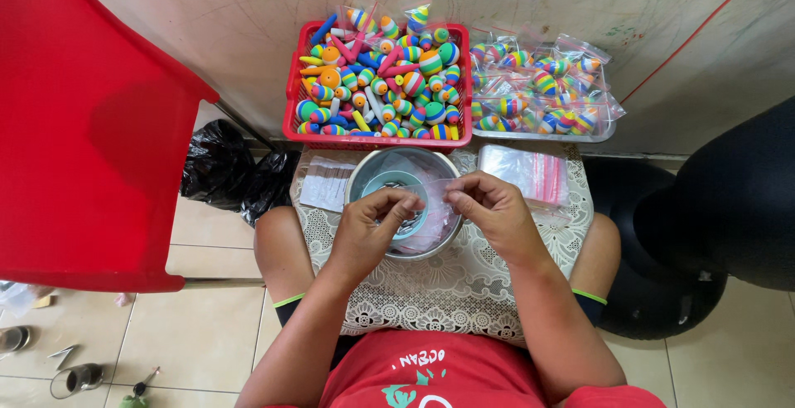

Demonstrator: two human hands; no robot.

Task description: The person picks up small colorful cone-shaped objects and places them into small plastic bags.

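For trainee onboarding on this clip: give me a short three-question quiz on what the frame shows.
1. True or false: the red basket holds striped, colourful floats.
2. What lies under the metal bowl? A) lace cloth B) newspaper C) bare tile
3. Which hand is nearer the stack of clear zip bags?

Key
1. True.
2. A, the lace cloth on the lap.
3. The right hand; the left hand is over the bowl.

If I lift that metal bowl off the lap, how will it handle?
The metal bowl probably stays rigid and light. It rests on a lace cloth over the knees, so it may tip. The small metal pieces inside would likely slide.
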